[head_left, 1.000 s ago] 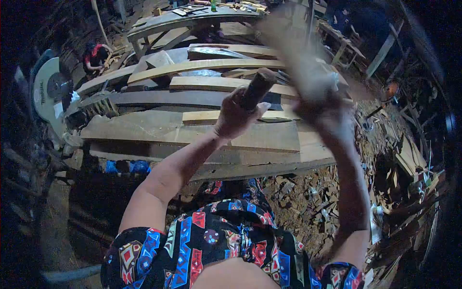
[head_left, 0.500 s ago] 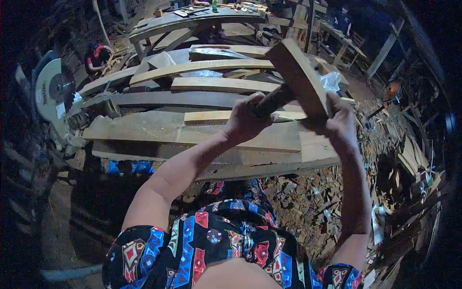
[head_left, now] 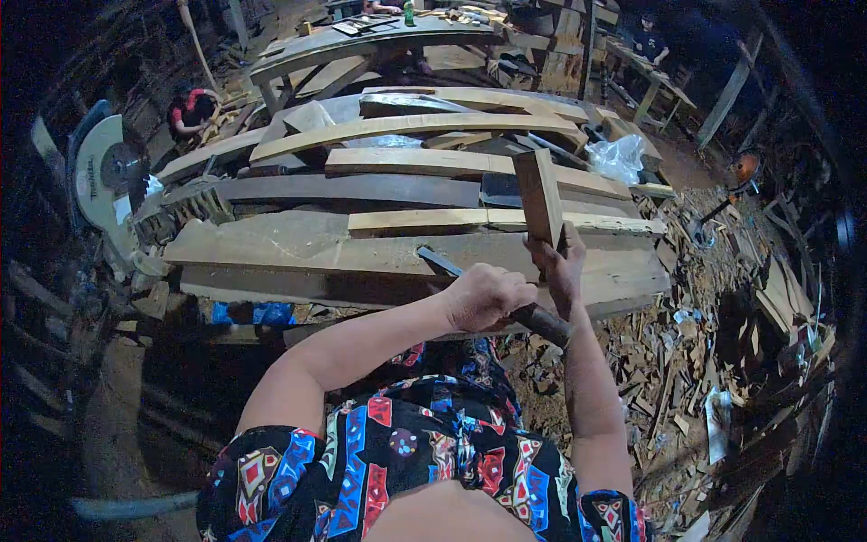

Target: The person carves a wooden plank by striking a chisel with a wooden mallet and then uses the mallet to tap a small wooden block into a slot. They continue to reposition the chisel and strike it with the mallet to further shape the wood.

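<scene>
My left hand is closed around a chisel. The narrow blade points up and left over the near plank, and the dark handle sticks out to the right, close to my right forearm. My right hand grips the lower end of a wooden block, which stands nearly upright above the bench. Beneath both hands lies a wide, thick plank with its front edge toward me. A narrow pale strip of wood rests on its far side.
Several curved boards lie across the bench behind. A circular saw stands at the left, a clear plastic bag at the right. Wood scraps litter the floor. A person crouches far left; another is far right.
The wooden block has moved left and down and now stands more upright. My left hand has lowered and the chisel has turned, so its blade now shows at the upper left.
</scene>
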`<state>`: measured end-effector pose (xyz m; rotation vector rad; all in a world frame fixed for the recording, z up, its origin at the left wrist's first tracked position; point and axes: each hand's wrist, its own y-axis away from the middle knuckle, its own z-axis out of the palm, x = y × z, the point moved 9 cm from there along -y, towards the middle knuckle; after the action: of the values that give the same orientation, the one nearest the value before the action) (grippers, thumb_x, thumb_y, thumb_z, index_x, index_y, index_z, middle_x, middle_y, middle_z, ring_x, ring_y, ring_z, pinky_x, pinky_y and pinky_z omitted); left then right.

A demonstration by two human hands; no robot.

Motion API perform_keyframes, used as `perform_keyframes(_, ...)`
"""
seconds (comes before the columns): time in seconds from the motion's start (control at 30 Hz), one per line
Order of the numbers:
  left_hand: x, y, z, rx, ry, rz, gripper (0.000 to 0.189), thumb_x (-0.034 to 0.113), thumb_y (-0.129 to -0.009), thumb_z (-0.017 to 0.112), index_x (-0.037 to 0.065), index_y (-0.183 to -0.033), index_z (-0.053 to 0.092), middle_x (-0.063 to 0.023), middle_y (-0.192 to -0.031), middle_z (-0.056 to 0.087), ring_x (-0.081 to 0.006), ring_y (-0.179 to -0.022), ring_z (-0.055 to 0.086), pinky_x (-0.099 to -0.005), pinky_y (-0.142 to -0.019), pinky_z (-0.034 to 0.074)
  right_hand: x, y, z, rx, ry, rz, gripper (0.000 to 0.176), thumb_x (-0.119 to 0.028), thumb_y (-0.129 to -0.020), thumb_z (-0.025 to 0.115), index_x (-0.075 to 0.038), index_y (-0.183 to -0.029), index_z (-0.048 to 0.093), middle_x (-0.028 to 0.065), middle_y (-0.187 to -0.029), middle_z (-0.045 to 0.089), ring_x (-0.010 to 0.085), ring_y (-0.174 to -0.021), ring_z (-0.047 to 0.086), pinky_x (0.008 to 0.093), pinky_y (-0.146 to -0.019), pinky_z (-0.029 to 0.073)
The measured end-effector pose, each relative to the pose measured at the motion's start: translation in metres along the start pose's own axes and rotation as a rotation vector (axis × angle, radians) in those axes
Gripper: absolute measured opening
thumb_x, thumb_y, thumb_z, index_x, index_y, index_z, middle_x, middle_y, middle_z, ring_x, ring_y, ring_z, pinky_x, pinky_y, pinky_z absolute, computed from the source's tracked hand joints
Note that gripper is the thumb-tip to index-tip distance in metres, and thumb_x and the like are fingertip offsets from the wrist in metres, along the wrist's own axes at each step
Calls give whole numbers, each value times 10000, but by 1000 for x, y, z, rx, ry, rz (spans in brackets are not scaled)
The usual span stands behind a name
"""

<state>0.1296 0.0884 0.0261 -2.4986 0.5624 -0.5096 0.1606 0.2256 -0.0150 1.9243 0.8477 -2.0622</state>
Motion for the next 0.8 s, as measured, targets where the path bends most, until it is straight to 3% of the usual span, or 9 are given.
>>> perform_keyframes(0.07,-2,4,-9,-3,-10,5,98,148,-678,550,101,-735,486,-92,-637,504,-296,-622,561,-365,-539,461,-4,5,1,-4,34,47,264,-155,-670,723,-31,-806,534,21,-647,558,72,-521,491,219,-451,385)
perform_keyframes(0.17,-16,4,-50,248,147,43,189,165,-632,648,81,-731,511,-93,-675,522,-287,-609,550,-353,-541,456,-5,5,-5,41,-150,31,276,-143,-674,730,-28,-826,531,21,-666,562,74,-539,495,224,-469,394)
perform_keyframes(0.23,-23,-3,-96,352,145,-73,196,121,-622,677,63,-761,552,-86,-712,548,-258,-616,552,-325,-567,461,-4,5,-5,47,-218,36,279,-131,-678,732,-26,-837,528,21,-674,561,76,-546,496,224,-477,399)
perform_keyframes(0.3,-44,7,-131,740,177,-126,151,82,-676,666,38,-778,563,-53,-704,584,-165,-608,567,-297,-569,466,-5,6,-3,22,-150,70,275,-117,-686,729,-24,-845,524,22,-680,558,77,-548,496,224,-482,402)
perform_keyframes(0.33,-64,15,-134,783,287,-336,153,102,-694,678,32,-766,562,-34,-685,589,-123,-601,555,-276,-555,460,-1,6,-4,30,-152,56,254,-87,-694,706,-22,-854,519,26,-697,548,76,-562,498,215,-488,401)
perform_keyframes(0.4,-77,22,-147,856,523,-565,184,142,-720,705,30,-735,560,3,-621,581,-49,-563,513,-224,-516,440,-3,7,3,-27,-249,14,249,-68,-694,691,-24,-860,512,22,-705,541,76,-574,500,213,-492,402)
perform_keyframes(0.53,-88,35,-144,859,488,-617,200,148,-719,709,47,-709,536,21,-603,546,-40,-557,487,-205,-517,422,-15,12,6,-29,-61,43,241,-45,-688,665,-28,-860,497,16,-709,531,78,-588,504,214,-498,405)
perform_keyframes(0.63,-94,42,-136,889,493,-619,217,160,-716,713,50,-708,526,25,-599,532,-42,-555,482,-206,-513,418,-8,8,7,-25,-112,-38,256,-144,-688,677,-57,-831,483,-12,-612,486,53,-485,430,207,-391,313)
perform_keyframes(0.8,-98,42,-135,944,539,-564,215,148,-758,664,96,-693,465,51,-526,431,-32,-433,375,-196,-399,298,-14,10,6,-4,-11,-42,253,-166,-699,683,-66,-820,484,-22,-600,471,47,-476,413,205,-389,302)
